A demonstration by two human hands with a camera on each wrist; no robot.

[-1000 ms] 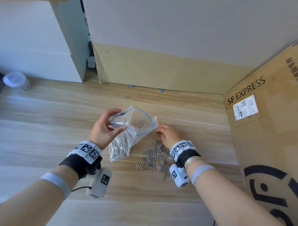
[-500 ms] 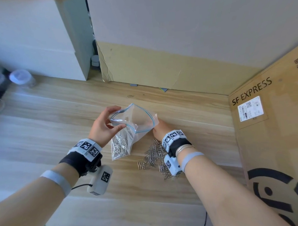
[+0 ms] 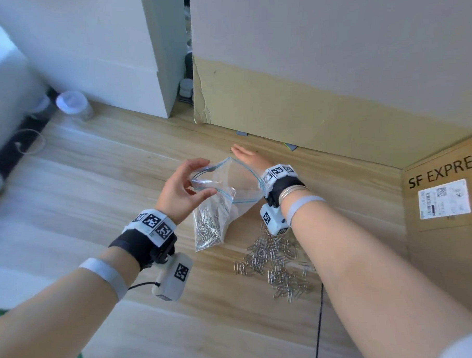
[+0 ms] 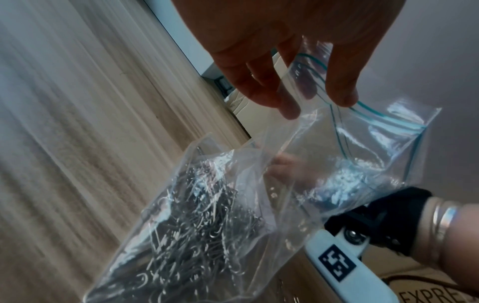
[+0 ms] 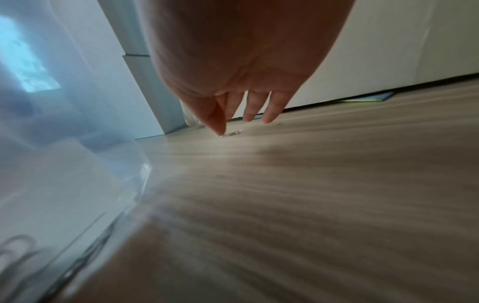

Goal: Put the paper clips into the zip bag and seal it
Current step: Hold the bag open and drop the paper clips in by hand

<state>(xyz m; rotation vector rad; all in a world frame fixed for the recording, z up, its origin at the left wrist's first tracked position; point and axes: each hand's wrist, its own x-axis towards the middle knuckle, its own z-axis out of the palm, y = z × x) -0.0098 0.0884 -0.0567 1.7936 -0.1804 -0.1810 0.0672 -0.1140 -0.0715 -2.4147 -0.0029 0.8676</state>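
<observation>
A clear zip bag (image 3: 224, 195) with a blue seal strip hangs open-mouthed above the wood floor, its bottom heavy with paper clips (image 3: 207, 228). My left hand (image 3: 181, 189) pinches the bag's near rim (image 4: 321, 88) between thumb and fingers. A loose pile of paper clips (image 3: 279, 263) lies on the floor below my right forearm. My right hand (image 3: 246, 154) reaches past the bag toward the wall, fingers straight. Its fingertips (image 5: 220, 129) hover at a single stray clip (image 5: 232, 133) on the floor.
A large SF EXPRESS cardboard box (image 3: 447, 223) stands on the right. A cardboard panel (image 3: 294, 108) leans on the wall ahead. A white cabinet (image 3: 132, 61) and small plastic jars (image 3: 72, 103) sit at the left. A black cable (image 3: 318, 324) runs by my right arm.
My right hand has left the clip pile and stretched forward past the bag toward the wall. The left hand keeps the bag held up; the view has moved closer.
</observation>
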